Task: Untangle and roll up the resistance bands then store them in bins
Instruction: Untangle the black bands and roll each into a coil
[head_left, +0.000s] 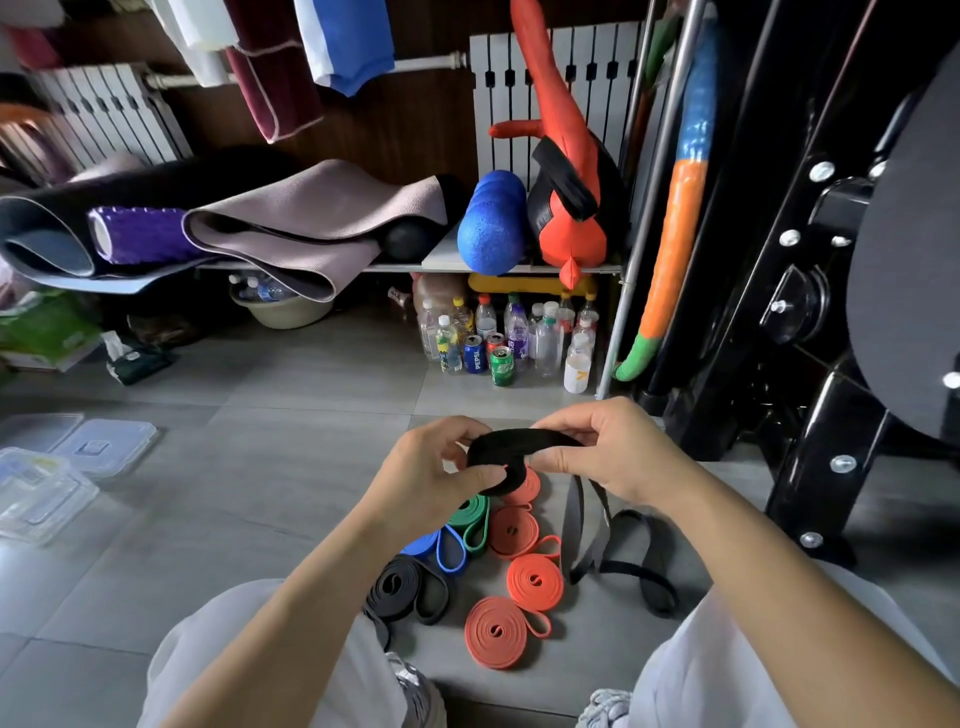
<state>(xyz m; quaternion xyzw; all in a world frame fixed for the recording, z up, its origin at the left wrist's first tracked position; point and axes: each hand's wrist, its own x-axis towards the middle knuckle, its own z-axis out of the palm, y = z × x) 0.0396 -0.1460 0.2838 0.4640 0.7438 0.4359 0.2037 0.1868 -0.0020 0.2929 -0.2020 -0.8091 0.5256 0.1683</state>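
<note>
Fingers (480, 474) of the left hand (426, 470) are curled round the black resistance band (511, 449), thumb pressed on the coil's face. The right hand (618, 452) pinches the flat strip where it feeds onto the coil. Both hold the band in the air over the floor (270, 467), just above the finished rolls: orange coils (535, 579), a green roll (470, 517), a blue roll (441, 551) and a black roll (402, 590). The unwound tail (587, 525) hangs from under the right hand and lies in loose loops on the tiles.

From my seat I judge this as mid-roll, with a good stretch of band not yet wound. To do it well I want the left hand as the axle, squeezing the coil's flat faces so the layers cannot telescope. The right hand should lay the strip on flat, edge over edge, under light tension. The tail looks as if it crosses itself on the floor, so I would draw it through the right fingers ahead of each turn and smooth out any twist rather than wind it in. Rubber like this likely springs open, so the end wants pinning before the roll is set down. The clear plastic bins (47, 499) sit well apart to the left, with lids (106, 447) beside them.
</note>
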